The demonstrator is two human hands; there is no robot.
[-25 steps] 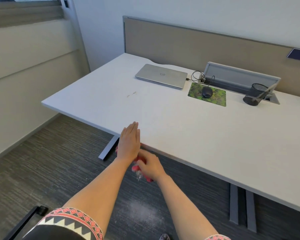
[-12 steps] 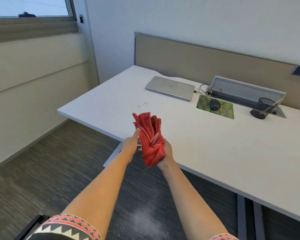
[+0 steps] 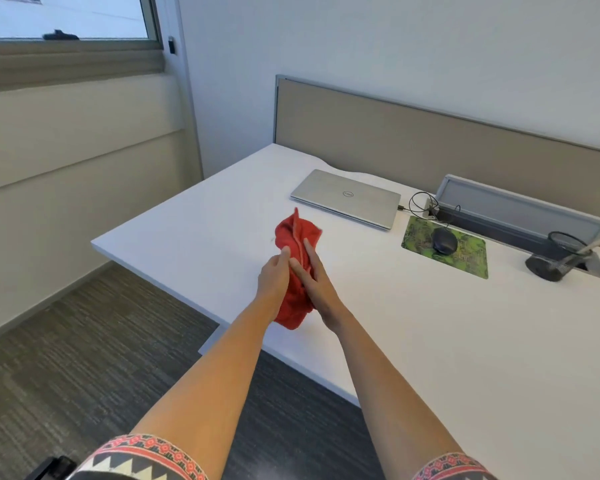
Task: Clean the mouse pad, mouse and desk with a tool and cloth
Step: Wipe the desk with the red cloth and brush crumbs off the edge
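A bunched red cloth [image 3: 293, 237] is held upright between my two hands above the front left part of the white desk [image 3: 430, 323]. My left hand [image 3: 273, 280] grips it from the left, thumb on top and fingers hidden behind the fabric. My right hand [image 3: 314, 285] lies against its right side with straight fingers pressing on it. Far back right, a black mouse [image 3: 444, 240] sits on a green patterned mouse pad [image 3: 471, 259], well beyond both hands. No cleaning tool shows.
A shut silver laptop [image 3: 347, 199] lies at the back, with a looped cable [image 3: 420, 202] beside it. A black mesh pen holder [image 3: 555, 258] stands by the open cable hatch [image 3: 516, 206]. A beige partition backs the desk; carpet floor lies to the left.
Both hands came up from under the desk edge with the red cloth and moved forward over the desk. My right hand shifted from gripping its bottom to lying flat along its side.
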